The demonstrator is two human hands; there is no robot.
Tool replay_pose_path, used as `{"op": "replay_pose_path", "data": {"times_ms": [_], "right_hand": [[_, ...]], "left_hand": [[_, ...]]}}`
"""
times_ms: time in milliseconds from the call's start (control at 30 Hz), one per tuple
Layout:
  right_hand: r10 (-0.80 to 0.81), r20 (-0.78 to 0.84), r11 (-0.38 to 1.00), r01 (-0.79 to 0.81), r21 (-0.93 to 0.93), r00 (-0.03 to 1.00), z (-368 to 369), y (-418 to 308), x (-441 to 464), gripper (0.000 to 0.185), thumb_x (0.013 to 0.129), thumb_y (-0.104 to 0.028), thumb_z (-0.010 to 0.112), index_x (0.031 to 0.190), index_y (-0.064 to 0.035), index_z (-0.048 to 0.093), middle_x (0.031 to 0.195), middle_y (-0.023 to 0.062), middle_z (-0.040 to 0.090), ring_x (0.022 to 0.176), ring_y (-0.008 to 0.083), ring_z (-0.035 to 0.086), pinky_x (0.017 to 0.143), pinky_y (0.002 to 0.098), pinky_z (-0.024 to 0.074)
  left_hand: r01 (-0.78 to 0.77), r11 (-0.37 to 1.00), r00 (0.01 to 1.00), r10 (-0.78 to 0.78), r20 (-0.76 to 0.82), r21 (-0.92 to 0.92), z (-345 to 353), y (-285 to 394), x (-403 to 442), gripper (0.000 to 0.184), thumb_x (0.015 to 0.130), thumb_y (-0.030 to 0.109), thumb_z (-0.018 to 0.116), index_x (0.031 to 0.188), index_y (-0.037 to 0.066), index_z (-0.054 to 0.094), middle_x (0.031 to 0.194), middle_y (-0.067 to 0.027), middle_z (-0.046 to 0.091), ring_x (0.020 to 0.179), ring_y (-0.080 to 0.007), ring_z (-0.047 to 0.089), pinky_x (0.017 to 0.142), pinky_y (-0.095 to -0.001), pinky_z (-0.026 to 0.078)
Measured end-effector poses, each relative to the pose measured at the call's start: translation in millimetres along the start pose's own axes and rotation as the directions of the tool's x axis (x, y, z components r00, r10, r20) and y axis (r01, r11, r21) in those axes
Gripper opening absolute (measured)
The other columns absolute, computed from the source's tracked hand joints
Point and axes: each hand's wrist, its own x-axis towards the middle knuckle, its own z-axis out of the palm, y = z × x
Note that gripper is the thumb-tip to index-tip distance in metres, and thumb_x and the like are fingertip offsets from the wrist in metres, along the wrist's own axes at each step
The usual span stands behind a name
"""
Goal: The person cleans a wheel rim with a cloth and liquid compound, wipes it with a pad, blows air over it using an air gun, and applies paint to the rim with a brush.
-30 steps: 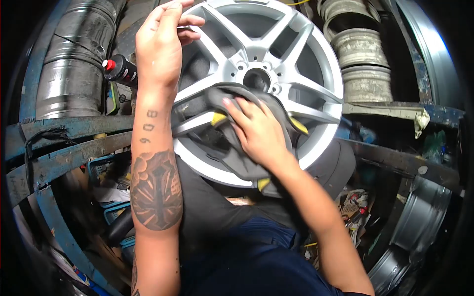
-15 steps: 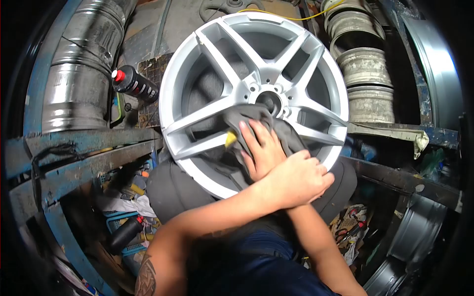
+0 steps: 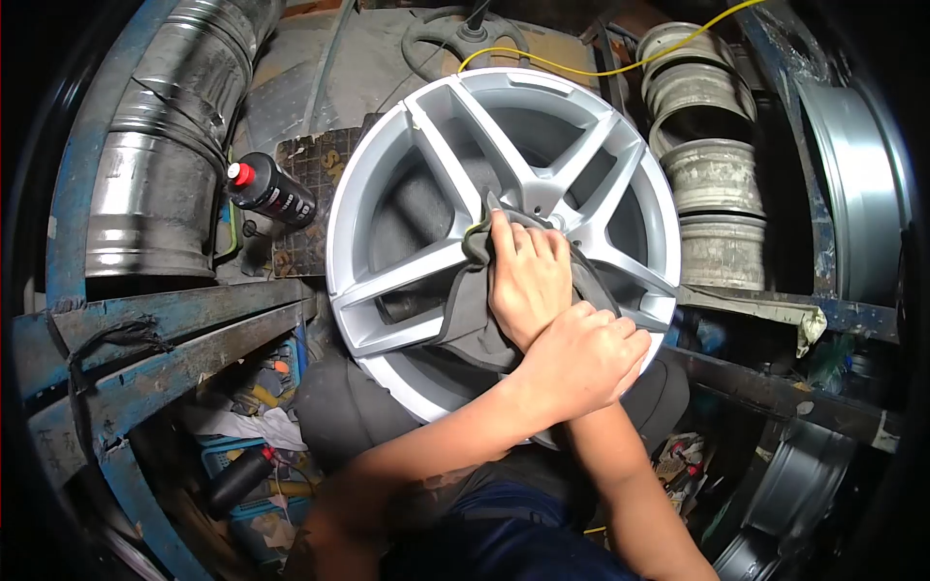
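A silver alloy wheel [image 3: 345, 237] with paired spokes rests across my lap, face up. My right hand [image 3: 531, 281] presses a dark grey cloth [image 3: 470, 315] on the wheel beside its centre. The index finger is stretched forward under a fold of cloth at the base of a spoke, and the other fingers are curled on the cloth. Cloth and hand hide most of the hub and the lower spokes. Crossing over from the left, my left hand [image 3: 589, 356] is closed around my right wrist.
A black bottle with red cap [image 3: 273, 190] lies tilted left of the wheel. Bare rims stand at left [image 3: 155, 203] and right [image 3: 719, 179]. A yellow hose [image 3: 601, 73] runs behind. Blue metal frames [image 3: 184, 320] flank my legs; a blue basket [image 3: 228, 465] sits below.
My right hand has slid the cloth up toward the hub, its index finger now pointing forward. My left hand keeps its hold on the wrist. The view has shifted, so the wheel appears lower.
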Motion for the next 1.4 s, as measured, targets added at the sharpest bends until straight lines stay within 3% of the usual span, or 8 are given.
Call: {"op": "replay_pose_path", "data": {"times_ms": [200, 267, 400, 600, 733, 900, 1167, 1400], "right_hand": [[0.172, -0.193, 0.907, -0.079, 0.415, 0.966, 18.8, 12.2, 8.9, 0.039, 0.091, 0.004, 0.051, 0.128, 0.0018, 0.059, 0.116, 0.0210, 0.068, 0.107, 0.0375, 0.063, 0.097, 0.0446, 0.0480], [0.426, 0.036, 0.506, -0.271, 0.819, 0.904, 18.9, 11.5, -15.4, 0.041, 0.096, 0.004, 0.047, 0.134, -0.0014, 0.060, 0.121, 0.0177, 0.068, 0.116, 0.0291, 0.066, 0.101, 0.0364, 0.0482], [0.170, -0.059, 0.750, -0.090, 0.655, 0.984, 6.9, -21.8, -28.0, 0.048, 0.101, -0.003, 0.050, 0.149, -0.0045, 0.049, 0.144, 0.0214, 0.058, 0.135, 0.0328, 0.057, 0.112, 0.0386, 0.0424], [-0.013, 0.040, 0.382, -0.032, 0.923, 0.999, 20.0, 4.0, 92.1, 0.050, 0.103, -0.021, 0.058, 0.150, -0.0065, 0.049, 0.145, 0.0216, 0.059, 0.137, 0.0327, 0.055, 0.114, 0.0395, 0.0401], [0.159, 0.018, 0.825, -0.142, 0.548, 0.987, 17.0, -21.1, 70.6, 0.059, 0.096, -0.018, 0.067, 0.150, -0.0067, 0.049, 0.132, 0.0254, 0.065, 0.122, 0.0402, 0.064, 0.101, 0.0421, 0.0512], [-0.070, -0.180, 0.789, 0.165, 0.592, 0.981, 3.9, -48.7, -6.9, 0.056, 0.074, 0.018, 0.051, 0.124, -0.0011, 0.068, 0.127, 0.0175, 0.070, 0.127, 0.0336, 0.064, 0.115, 0.0432, 0.0455], [-0.014, 0.189, 0.848, -0.088, 0.522, 0.982, 10.8, -102.0, 84.7, 0.046, 0.104, -0.025, 0.050, 0.131, 0.0111, 0.040, 0.094, 0.0376, 0.067, 0.091, 0.0523, 0.066, 0.081, 0.0613, 0.0498], [-0.175, 0.492, 0.912, -0.049, 0.408, 0.853, -18.4, -108.1, 67.1, 0.049, 0.103, -0.034, 0.052, 0.119, 0.0122, 0.058, 0.099, 0.0293, 0.072, 0.102, 0.0447, 0.069, 0.093, 0.0542, 0.0514]], "left_hand": [[-0.002, 1.000, 1.000, 0.002, -0.012, -0.027, -1.6, 2.6, -2.6, 0.012, 0.091, 0.020, 0.069, 0.089, 0.008, 0.067, 0.076, -0.0057, 0.064, 0.075, -0.0243, 0.066, 0.072, -0.0395, 0.049], [0.002, 0.999, 0.999, -0.004, -0.034, -0.042, -3.7, 2.9, -0.4, 0.013, 0.091, 0.021, 0.069, 0.088, 0.008, 0.066, 0.076, -0.0058, 0.064, 0.075, -0.0245, 0.067, 0.073, -0.0398, 0.049], [0.020, 0.997, 0.997, -0.025, -0.073, -0.070, -2.5, -0.9, 2.3, 0.013, 0.090, 0.021, 0.069, 0.087, 0.008, 0.066, 0.076, -0.0065, 0.063, 0.076, -0.0252, 0.067, 0.073, -0.0398, 0.050], [-0.040, 0.999, 0.986, 0.044, -0.164, 0.025, -10.7, -4.4, 6.0, 0.013, 0.089, 0.021, 0.068, 0.087, 0.008, 0.067, 0.078, -0.0064, 0.065, 0.077, -0.0242, 0.067, 0.074, -0.0396, 0.049], [0.027, 0.996, 0.980, -0.044, -0.194, -0.090, -16.6, -6.6, 9.2, 0.011, 0.088, 0.018, 0.070, 0.088, 0.007, 0.068, 0.079, -0.0081, 0.066, 0.076, -0.0263, 0.066, 0.072, -0.0401, 0.050], [-0.002, 0.988, 0.976, -0.031, -0.215, -0.152, -21.9, -1.5, 9.5, 0.012, 0.087, 0.018, 0.071, 0.089, 0.006, 0.068, 0.079, -0.0086, 0.066, 0.075, -0.0277, 0.067, 0.071, -0.0403, 0.050], [0.019, 0.993, 0.983, -0.039, -0.179, -0.113, -33.4, -2.1, 8.8, 0.010, 0.088, 0.015, 0.070, 0.090, 0.005, 0.070, 0.083, -0.0097, 0.070, 0.078, -0.0291, 0.069, 0.073, -0.0418, 0.052], [0.021, 0.990, 0.984, -0.045, -0.173, -0.139, -35.3, -4.2, 20.9, 0.009, 0.090, 0.013, 0.070, 0.094, 0.006, 0.072, 0.087, -0.0104, 0.074, 0.079, -0.0300, 0.070, 0.075, -0.0408, 0.053]]}}
